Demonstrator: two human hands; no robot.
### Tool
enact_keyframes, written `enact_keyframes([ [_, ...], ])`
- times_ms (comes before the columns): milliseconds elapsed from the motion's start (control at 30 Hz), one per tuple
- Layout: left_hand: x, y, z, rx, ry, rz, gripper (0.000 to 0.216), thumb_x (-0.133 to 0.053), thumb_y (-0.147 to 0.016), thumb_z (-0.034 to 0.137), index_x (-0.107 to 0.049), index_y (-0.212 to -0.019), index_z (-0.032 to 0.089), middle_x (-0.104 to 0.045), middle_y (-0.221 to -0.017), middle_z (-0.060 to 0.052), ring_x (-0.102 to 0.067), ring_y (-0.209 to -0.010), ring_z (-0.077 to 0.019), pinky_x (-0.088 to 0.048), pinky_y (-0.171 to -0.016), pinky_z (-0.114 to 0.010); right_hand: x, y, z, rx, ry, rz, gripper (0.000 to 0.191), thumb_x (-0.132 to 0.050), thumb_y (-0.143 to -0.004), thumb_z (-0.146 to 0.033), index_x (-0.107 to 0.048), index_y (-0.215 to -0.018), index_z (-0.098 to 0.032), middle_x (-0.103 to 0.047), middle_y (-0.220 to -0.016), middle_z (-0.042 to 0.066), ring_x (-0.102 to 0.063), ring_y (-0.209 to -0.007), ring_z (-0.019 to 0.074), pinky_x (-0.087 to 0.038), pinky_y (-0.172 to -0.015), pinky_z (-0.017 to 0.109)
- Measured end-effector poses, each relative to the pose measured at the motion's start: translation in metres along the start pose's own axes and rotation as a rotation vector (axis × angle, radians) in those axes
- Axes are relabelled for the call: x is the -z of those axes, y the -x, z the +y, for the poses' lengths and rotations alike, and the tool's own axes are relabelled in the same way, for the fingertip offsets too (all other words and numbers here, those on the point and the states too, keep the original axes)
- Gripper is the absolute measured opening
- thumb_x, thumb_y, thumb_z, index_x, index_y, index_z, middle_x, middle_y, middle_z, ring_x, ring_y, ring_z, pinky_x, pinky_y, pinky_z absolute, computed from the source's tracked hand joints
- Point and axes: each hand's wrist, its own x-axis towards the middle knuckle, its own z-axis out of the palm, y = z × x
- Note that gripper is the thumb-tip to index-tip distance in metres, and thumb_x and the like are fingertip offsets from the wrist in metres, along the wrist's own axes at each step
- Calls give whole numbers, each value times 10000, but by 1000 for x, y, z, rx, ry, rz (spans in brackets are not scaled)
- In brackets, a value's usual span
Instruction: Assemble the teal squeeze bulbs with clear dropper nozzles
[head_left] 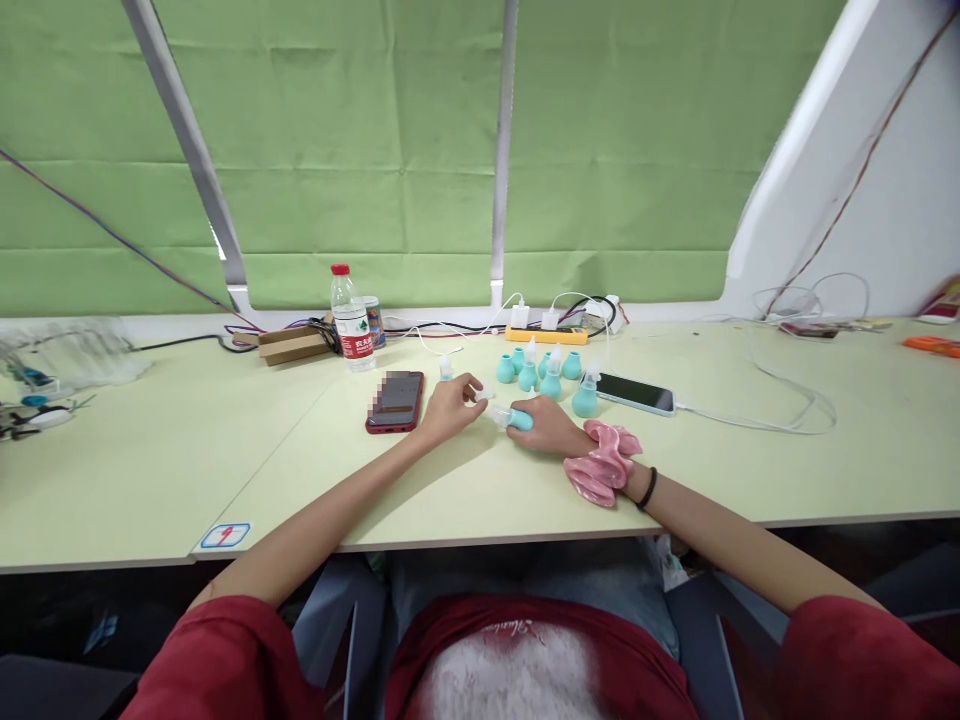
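My right hand lies on the pale green table with its fingers wrapped round a small teal rubber bulb that points left. My left hand pinches a small clear tip just in front of the bulb's nozzle. Behind my hands stand several more teal bulbs, some with clear tips on. A lone clear tip stands behind my left hand. A pink scrunchie and a black band are round my right wrist.
A red phone lies left of my left hand. A second phone on a white cable lies at the right. A water bottle, a can, a cardboard box and a yellow power strip stand at the back.
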Motion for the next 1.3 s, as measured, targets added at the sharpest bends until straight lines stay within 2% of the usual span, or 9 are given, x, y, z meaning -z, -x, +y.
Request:
enact_keyframes([
  [100, 0, -2, 2, 129, 361, -24, 329, -565, -631, 265, -560, -923, 114, -617, -656, -36, -541, -589, -116, -444, -580, -245, 0, 0, 0, -29, 13, 1, 127, -473, -638, -260, -537, -591, -161, -538, -525, 22, -420, -486, 102, -282, -510, 214],
  [200, 1, -4, 3, 260, 674, -121, 304, -597, -605, 261, -586, -851, 84, -630, -703, -68, -556, -602, -112, -464, -580, -248, 0, 0, 1, -45, 12, 3, 135, -473, -642, -267, -538, -593, -160, -537, -523, 21, -423, -489, 103, -285, -508, 214],
  [267, 2, -4, 4, 325, 784, -141, 280, -642, -563, 256, -593, -776, 81, -631, -706, -73, -570, -613, -114, -472, -595, -246, -1, 0, 1, -48, 4, 16, 144, -470, -649, -274, -539, -598, -158, -539, -529, 20, -427, -494, 102, -287, -507, 214],
  [400, 7, -3, 8, 405, 850, -168, 262, -681, -536, 262, -571, -703, 93, -630, -672, -69, -603, -631, -143, -469, -566, -226, -1, 0, 2, -51, -2, 63, 166, -466, -658, -287, -520, -573, -155, -512, -503, 9, -400, -476, 93, -285, -496, 212],
  [600, 5, 0, 5, 372, 962, -316, 274, -663, -594, 312, -511, -710, 116, -635, -687, -62, -620, -700, -174, -484, -670, -302, -1, 2, 3, -16, -59, 79, 161, -463, -678, -272, -522, -595, -148, -496, -506, 3, -410, -482, 91, -305, -498, 203],
  [833, -4, 1, -1, 326, 1111, -246, 270, -685, -573, 269, -482, -634, 101, -613, -764, -41, -606, -711, -145, -457, -773, -375, 2, 5, -3, 22, -161, 97, 217, -445, -747, -343, -544, -811, -161, -529, -586, 0, -446, -525, 102, -328, -549, 218],
  [933, -6, 2, -1, 304, 1184, -225, 253, -684, -573, 241, -482, -619, 95, -604, -753, -23, -594, -716, -121, -441, -812, -375, 3, 5, -6, 18, -276, 44, 259, -419, -770, -390, -535, -803, -161, -524, -597, -7, -440, -529, 96, -333, -550, 218],
  [1067, -5, 3, -2, 265, 1211, -223, 236, -684, -573, 216, -492, -635, 94, -600, -746, -12, -593, -749, -133, -428, -827, -376, 5, 4, -5, 3, -504, -39, 294, -415, -764, -438, -505, -749, -158, -510, -582, -18, -448, -533, 94, -346, -536, 212],
  [1300, -1, 3, 2, 226, 1253, -283, 191, -666, -600, 193, -508, -627, 88, -613, -725, -26, -590, -769, -138, -404, -849, -378, 4, -3, 1, -72, -775, -208, 339, -449, -719, -490, -502, -684, -157, -481, -509, -25, -441, -479, 93, -340, -485, 221],
])
